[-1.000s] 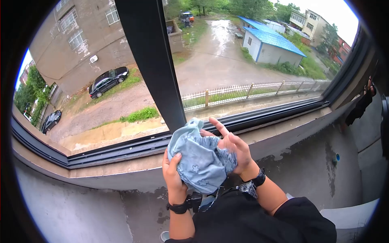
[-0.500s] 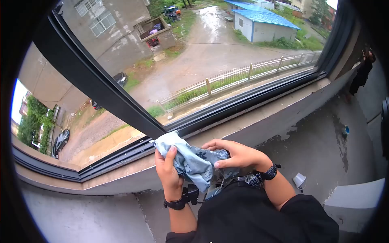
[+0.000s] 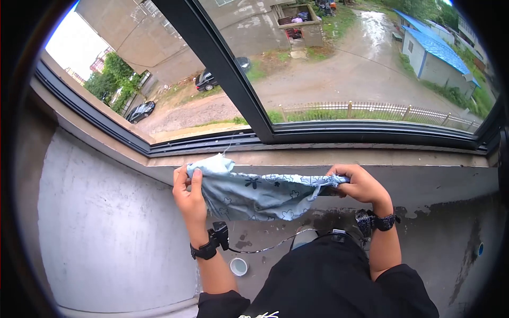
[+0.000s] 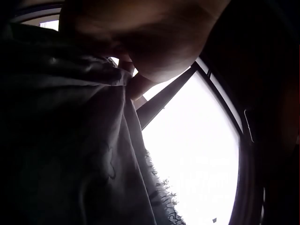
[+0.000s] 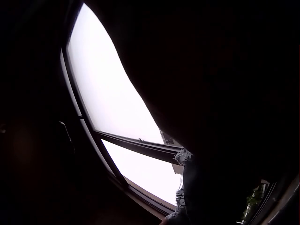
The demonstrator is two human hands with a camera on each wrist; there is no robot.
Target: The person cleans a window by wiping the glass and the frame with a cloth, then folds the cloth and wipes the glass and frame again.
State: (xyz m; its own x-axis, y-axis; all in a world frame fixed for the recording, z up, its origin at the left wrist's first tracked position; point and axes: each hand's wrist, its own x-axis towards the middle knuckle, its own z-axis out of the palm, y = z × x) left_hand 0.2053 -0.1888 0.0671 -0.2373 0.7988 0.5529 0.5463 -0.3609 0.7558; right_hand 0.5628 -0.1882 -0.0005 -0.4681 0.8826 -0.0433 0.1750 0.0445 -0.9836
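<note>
Wider apart than half a second ago, the left hand (image 3: 190,199) and right hand (image 3: 365,185) on my feed each pinch an end of the blue cloth (image 3: 260,197) this side of the window sill (image 3: 328,157), where I fear overpulling could slip it loose.
</note>
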